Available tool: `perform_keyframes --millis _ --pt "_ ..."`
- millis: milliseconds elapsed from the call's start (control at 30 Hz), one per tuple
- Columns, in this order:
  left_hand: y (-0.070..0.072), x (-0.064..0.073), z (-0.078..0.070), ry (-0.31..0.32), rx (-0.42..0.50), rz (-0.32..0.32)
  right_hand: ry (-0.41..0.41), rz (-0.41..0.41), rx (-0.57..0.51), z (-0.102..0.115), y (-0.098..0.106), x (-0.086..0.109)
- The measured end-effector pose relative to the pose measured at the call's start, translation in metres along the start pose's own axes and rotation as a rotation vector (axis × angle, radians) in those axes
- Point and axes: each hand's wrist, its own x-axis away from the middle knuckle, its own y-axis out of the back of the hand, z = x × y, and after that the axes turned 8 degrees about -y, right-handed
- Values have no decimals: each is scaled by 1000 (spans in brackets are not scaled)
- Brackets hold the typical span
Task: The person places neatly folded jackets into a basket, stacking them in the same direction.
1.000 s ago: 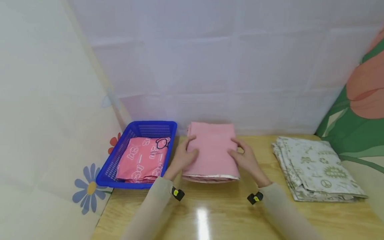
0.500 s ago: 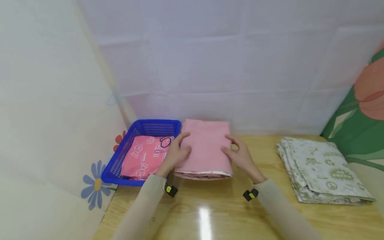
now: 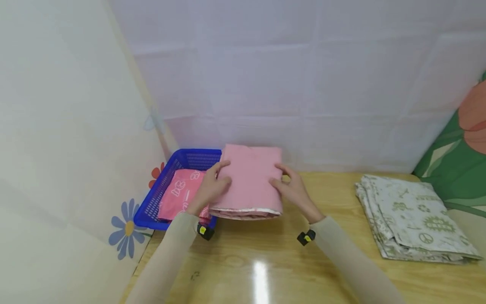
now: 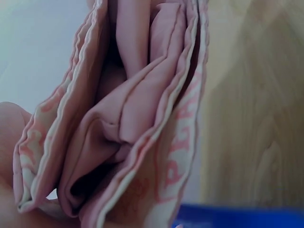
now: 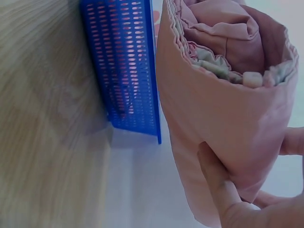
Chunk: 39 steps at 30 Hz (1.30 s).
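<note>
A folded pink cloth is held up between both hands in the head view. My left hand grips its left side, thumb on top. On the opposite side my right hand grips it the same way. Loose inner folds and a pale printed lining of the cloth show in the left wrist view. The blue basket stands at the left, its right part hidden behind the cloth and left hand. Inside lies a pink cloth with white drawings. The right wrist view shows the held cloth above the basket's rim level.
A folded white cloth with green print lies on the right of the wooden table. A pale cloth backdrop hangs behind, and a flowered one borders the left side.
Both hands have carried the folded pink cloth left and slightly up, so it now overlaps the basket's right side in the head view. The camera view has shifted a little left.
</note>
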Motion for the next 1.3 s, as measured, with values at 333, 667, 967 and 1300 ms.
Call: perform_keyframes --millis 333,667,967,1300 --pt "42 -6 11 -4 -70 -21 41 94 -64 20 -29 -17" --pt "89 1 24 80 -132 29 65 170 -114 39 -66 -29" --pt "118 6 30 118 -177 66 88 196 -86 50 -93 -34" --pt "141 7 39 140 -179 81 112 203 -41 60 -119 -36"
